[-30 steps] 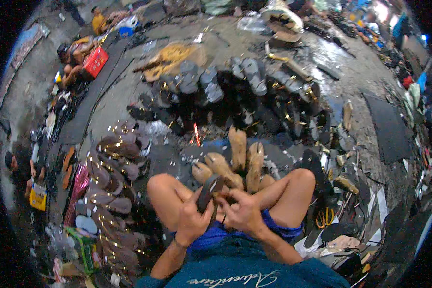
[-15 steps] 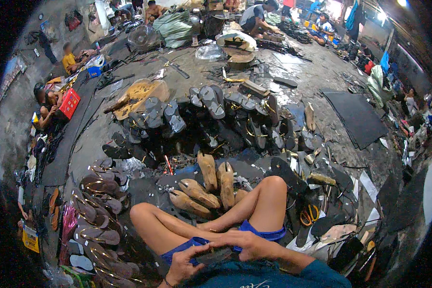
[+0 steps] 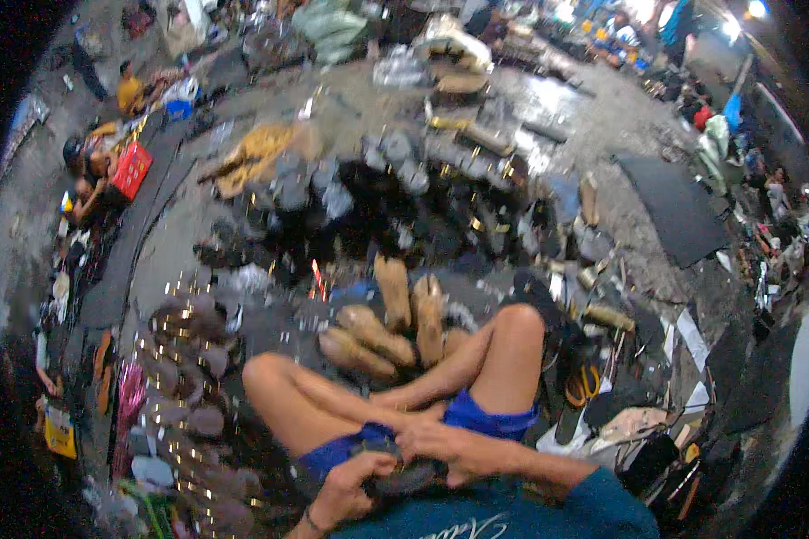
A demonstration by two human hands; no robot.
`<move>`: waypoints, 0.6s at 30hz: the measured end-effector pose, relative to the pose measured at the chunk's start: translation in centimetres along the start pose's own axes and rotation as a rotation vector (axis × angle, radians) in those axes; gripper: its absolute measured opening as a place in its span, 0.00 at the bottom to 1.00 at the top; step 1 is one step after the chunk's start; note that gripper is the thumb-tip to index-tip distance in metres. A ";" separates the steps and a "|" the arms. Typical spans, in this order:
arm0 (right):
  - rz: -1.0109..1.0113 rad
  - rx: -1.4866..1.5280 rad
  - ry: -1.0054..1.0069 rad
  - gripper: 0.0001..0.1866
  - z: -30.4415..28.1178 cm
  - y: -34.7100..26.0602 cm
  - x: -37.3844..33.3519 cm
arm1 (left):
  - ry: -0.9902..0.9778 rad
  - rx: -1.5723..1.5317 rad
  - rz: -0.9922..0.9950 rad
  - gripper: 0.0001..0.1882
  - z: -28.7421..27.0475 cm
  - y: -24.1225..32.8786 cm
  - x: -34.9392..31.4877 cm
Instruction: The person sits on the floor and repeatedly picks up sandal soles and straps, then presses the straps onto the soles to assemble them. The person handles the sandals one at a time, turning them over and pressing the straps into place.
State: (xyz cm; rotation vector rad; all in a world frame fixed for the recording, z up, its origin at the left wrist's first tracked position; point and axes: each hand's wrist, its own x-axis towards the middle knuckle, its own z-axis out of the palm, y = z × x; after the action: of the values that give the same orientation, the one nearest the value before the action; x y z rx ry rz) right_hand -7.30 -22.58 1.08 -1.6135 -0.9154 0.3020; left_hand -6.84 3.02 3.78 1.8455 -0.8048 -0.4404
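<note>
Low in my lap, a dark sandal is held between my two hands, blurred by motion and partly covered by fingers. My left hand is closed on its left side, thumb on top. Over the upper right part lies my right hand, its fingers bent against the sandal. Just beyond my crossed legs are several wooden shoe lasts, lying with their toes pointing various ways.
Rows of sandals with shiny gold trim lie at my left. More grey sandals form an arc ahead. Yellow-handled scissors and scraps are at right, below a black sheet. A person with a red crate sits at left.
The view has shifted slightly and blurred. My right hand has moved left and its fingers now bend over the sandal; my left hand has changed its grip, with the fingers more curled.
</note>
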 end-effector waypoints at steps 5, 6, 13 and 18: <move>0.085 -0.002 0.123 0.28 -0.1 3.2 0.1 | 0.187 0.082 0.002 0.23 0.6 0.1 1.4; 0.122 -0.105 0.260 0.32 -0.4 2.4 0.8 | 0.317 0.061 0.024 0.24 0.3 0.0 2.1; 0.415 -0.042 0.337 0.40 0.9 3.7 1.4 | 0.513 -0.731 -0.580 0.21 2.4 -8.7 2.8; 0.431 0.043 0.247 0.30 -1.4 8.4 1.2 | 0.347 -1.112 -0.495 0.25 3.7 -8.5 3.1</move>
State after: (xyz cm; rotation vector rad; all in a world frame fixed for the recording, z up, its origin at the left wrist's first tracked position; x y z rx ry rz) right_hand -2.32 -22.70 -5.88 -1.7546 -0.3665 0.4042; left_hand -4.16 0.43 -5.25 0.9755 0.1831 -0.6716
